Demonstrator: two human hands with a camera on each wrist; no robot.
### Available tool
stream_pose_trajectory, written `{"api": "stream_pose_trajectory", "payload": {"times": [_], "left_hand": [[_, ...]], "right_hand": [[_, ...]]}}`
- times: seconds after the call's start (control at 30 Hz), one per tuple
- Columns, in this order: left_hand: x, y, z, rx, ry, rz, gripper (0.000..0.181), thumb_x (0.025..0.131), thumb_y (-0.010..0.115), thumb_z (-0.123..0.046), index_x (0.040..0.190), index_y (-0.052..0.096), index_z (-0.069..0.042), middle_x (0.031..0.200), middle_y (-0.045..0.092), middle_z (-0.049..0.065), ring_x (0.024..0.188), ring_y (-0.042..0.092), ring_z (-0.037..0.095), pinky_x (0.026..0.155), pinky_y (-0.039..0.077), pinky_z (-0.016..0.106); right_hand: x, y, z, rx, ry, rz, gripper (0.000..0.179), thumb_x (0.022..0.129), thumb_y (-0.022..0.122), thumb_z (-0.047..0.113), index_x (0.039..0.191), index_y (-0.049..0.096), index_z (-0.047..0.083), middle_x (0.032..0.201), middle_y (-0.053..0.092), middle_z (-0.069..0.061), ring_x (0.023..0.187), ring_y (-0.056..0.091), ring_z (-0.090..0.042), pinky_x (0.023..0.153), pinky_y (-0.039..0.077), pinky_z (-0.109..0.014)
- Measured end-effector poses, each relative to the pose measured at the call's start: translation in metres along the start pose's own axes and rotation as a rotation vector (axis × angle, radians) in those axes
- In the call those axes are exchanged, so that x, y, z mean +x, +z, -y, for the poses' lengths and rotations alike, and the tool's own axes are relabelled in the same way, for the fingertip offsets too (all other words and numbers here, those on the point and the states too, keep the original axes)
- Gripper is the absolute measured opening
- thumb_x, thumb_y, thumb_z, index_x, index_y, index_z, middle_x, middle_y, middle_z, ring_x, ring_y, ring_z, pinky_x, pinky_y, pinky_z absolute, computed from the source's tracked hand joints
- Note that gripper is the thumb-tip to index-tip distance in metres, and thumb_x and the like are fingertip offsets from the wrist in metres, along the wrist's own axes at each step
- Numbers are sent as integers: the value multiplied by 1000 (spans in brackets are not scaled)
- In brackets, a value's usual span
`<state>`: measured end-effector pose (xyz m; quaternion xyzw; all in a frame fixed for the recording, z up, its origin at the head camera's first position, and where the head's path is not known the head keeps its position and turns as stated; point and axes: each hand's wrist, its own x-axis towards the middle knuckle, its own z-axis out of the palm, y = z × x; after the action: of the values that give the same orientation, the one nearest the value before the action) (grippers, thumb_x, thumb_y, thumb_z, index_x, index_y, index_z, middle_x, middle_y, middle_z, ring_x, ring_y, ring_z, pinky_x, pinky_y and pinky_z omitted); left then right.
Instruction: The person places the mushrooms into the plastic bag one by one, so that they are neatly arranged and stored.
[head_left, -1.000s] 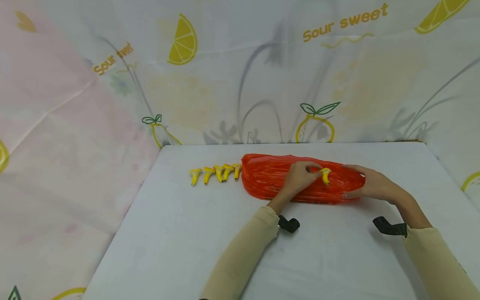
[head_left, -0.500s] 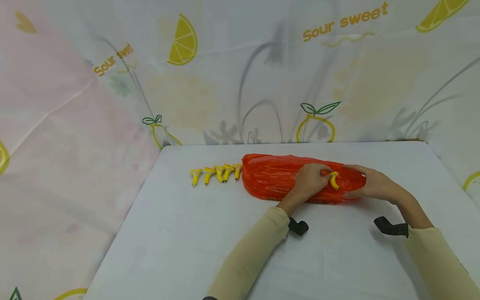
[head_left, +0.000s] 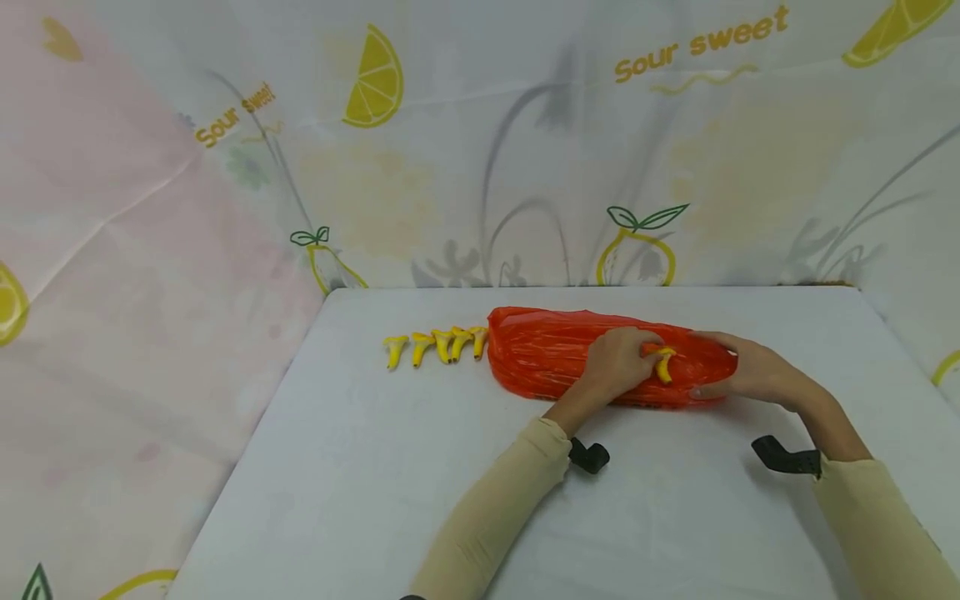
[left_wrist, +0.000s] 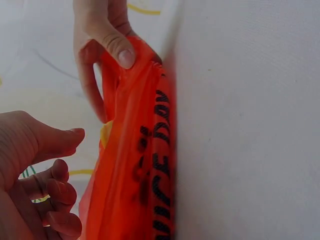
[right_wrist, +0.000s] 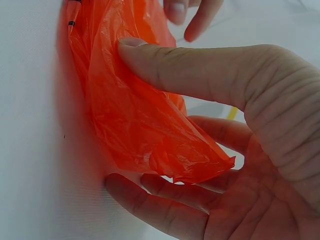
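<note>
A red plastic bag (head_left: 540,350) with black lettering lies lengthwise on the white table. Over its right half, my left hand (head_left: 618,362) hovers with loosely bent fingers; the left wrist view shows a gap between thumb and fingers, and nothing held. Just beyond its fingertips sits a yellow mushroom (head_left: 664,367), shaped like a chanterelle, at the bag's surface; whether it lies on or inside the bag I cannot tell. At the bag's right end, my right hand (head_left: 757,372) holds the plastic, its thumb (right_wrist: 165,67) on the near side and fingers curled round the other.
Several more yellow mushrooms (head_left: 420,348) lie in a row left of the bag, the rightmost close to its left end. The white table (head_left: 337,467) ends at a patterned cloth backdrop (head_left: 450,167) behind. Black wrist mounts (head_left: 588,457) stick out from both sleeves.
My left hand has carried the mushroom a little to the right and let go of it at the bag's right half. The right hand stays on the bag's end.
</note>
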<state>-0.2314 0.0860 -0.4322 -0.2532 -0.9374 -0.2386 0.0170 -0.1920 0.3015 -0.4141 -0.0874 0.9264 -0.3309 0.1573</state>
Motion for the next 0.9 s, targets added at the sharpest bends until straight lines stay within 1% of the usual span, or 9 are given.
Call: {"api": "stream_pose_trajectory", "payload": {"times": [0.1, 0.17, 0.23, 0.3, 0.4, 0.6, 0.7, 0.8, 0.9], "left_hand": [[-5, -13, 3, -47, 15, -14, 27, 91, 72, -32, 118, 74, -28, 86, 66, -12, 67, 50, 2, 49, 34, 14], [-8, -21, 7, -92, 24, -22, 28, 91, 72, -32, 118, 73, -27, 71, 59, -9, 59, 46, 5, 45, 31, 16], [-12, -29, 12, -150, 36, -29, 29, 91, 73, -31, 119, 73, -26, 63, 50, -7, 55, 45, 5, 43, 29, 18], [-16, -36, 19, -201, 40, -31, 30, 91, 73, -32, 119, 73, -24, 62, 50, -9, 56, 45, 5, 44, 30, 17], [-22, -45, 29, -258, 35, -33, 32, 90, 74, -33, 119, 73, -22, 64, 51, -9, 57, 46, 5, 45, 31, 18], [-36, -64, 54, -311, 32, -47, 31, 89, 75, -29, 118, 73, -18, 61, 46, -4, 55, 43, 9, 45, 26, 20], [-42, -71, 67, -343, 31, -63, 31, 89, 75, -27, 118, 73, -16, 62, 46, -3, 55, 43, 11, 46, 27, 21], [-46, -76, 81, -431, 31, -72, 31, 88, 76, -24, 117, 73, -12, 65, 52, -2, 55, 44, 12, 47, 30, 21], [-50, -83, 93, -533, 31, -64, 31, 87, 77, -22, 115, 73, -9, 69, 58, 6, 59, 48, 13, 49, 33, 22]], "right_hand": [[0, -1, 1, -2, 2, 2, 95, 79, 81, 41, 149, 33, -2, 141, 38, -34, 122, 37, -52, 85, 47, -63], [0, -2, 1, -4, 2, 2, 95, 79, 81, 40, 149, 32, -2, 141, 37, -34, 122, 36, -52, 85, 47, -63], [0, -3, 0, -5, 1, 5, 95, 79, 81, 41, 149, 32, -2, 141, 36, -34, 122, 36, -52, 85, 47, -63], [1, -2, -2, -7, -1, 12, 95, 79, 80, 41, 149, 32, -2, 142, 36, -34, 122, 35, -52, 84, 48, -62], [2, -1, -3, -10, -4, 14, 95, 79, 80, 41, 149, 33, -1, 142, 35, -33, 122, 35, -51, 84, 49, -61], [1, 0, -2, -21, -9, 10, 95, 78, 81, 40, 149, 32, -2, 143, 34, -34, 123, 34, -52, 86, 47, -63], [1, 0, -2, -25, -7, 9, 95, 79, 81, 40, 149, 32, -2, 143, 35, -34, 123, 35, -52, 86, 47, -63], [2, 1, -1, -25, -4, 8, 94, 79, 81, 39, 149, 32, -2, 143, 35, -34, 123, 35, -51, 86, 48, -62], [2, 0, -1, -23, 0, 9, 95, 79, 81, 38, 149, 32, -3, 142, 35, -35, 122, 36, -52, 86, 48, -62]]}}
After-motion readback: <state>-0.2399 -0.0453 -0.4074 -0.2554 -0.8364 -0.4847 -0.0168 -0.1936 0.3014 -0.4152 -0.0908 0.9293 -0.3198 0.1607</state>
